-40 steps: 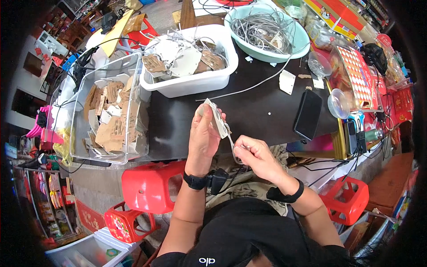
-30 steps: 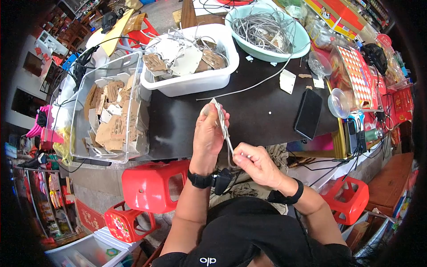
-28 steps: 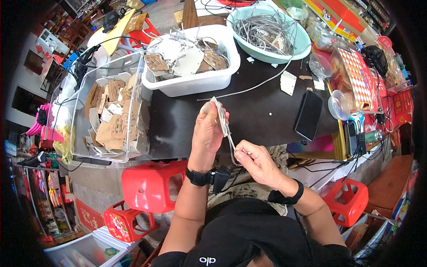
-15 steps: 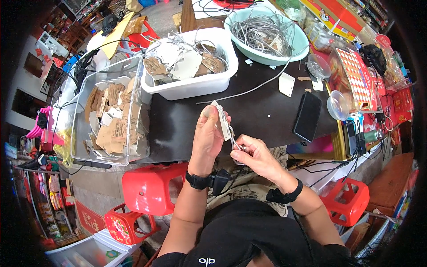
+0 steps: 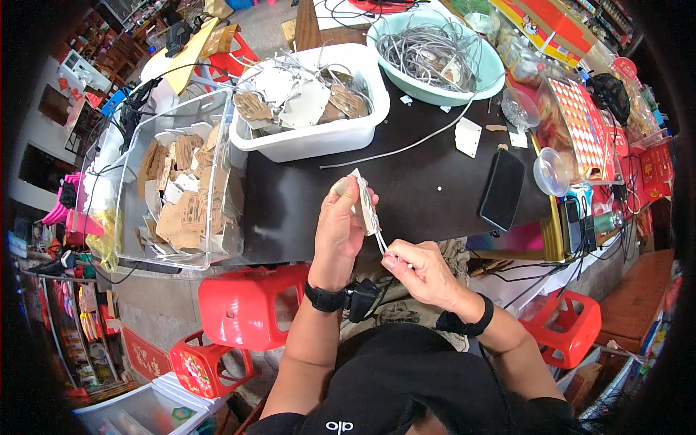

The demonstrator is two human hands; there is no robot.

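Over the table's near edge, my left hand (image 5: 339, 221) grips a narrow white card (image 5: 365, 205) held on end, thumb on its near face. A pale cord (image 5: 381, 243) runs along the card and down from its lower end as two strands. My right hand (image 5: 423, 271) is closed on those strands a little below the card, thumb pressed against the curled fingers. The cord looks taut between the hands. Where it ends inside the right hand is hidden.
On the dark table (image 5: 290, 196) stand a clear bin (image 5: 212, 243) of cardboard pieces, a white tub (image 5: 304, 143) of cards and a pale green basin (image 5: 496, 81) of grey cord. A loose grey cord (image 5: 391, 153), a white card (image 5: 467, 138) and a black phone (image 5: 502, 190) lie on it.
My right hand has shifted slightly down and to the right, and more cord shows between it and the card. The card has turned a little in my left hand.
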